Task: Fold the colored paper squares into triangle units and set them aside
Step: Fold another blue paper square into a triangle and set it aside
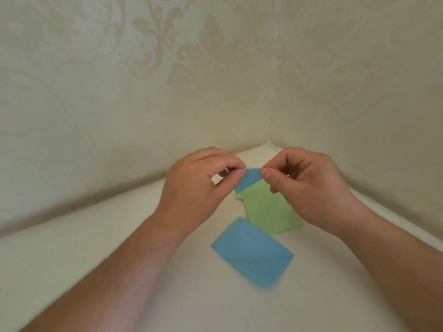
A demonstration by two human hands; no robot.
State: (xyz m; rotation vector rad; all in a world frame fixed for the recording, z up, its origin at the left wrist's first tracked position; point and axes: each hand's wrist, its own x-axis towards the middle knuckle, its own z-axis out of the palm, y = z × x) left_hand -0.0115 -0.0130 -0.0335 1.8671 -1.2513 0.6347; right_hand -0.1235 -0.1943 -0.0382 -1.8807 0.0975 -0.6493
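Observation:
A small folded blue paper (248, 179) is held up above the white table (96, 248) between both hands. My left hand (199, 188) pinches its left end between thumb and forefinger. My right hand (311, 188) pinches its right end the same way. Below it a light green paper (268, 212) lies flat, partly hidden under my right hand. A larger blue rectangle of paper (251, 252) with a diagonal crease lies nearer to me, overlapping the green paper's lower corner.
The table sits in a corner between two walls with pale patterned wallpaper (143, 80); the corner seam (272, 111) runs just behind the hands. Bare white surface spreads left and in front of the papers.

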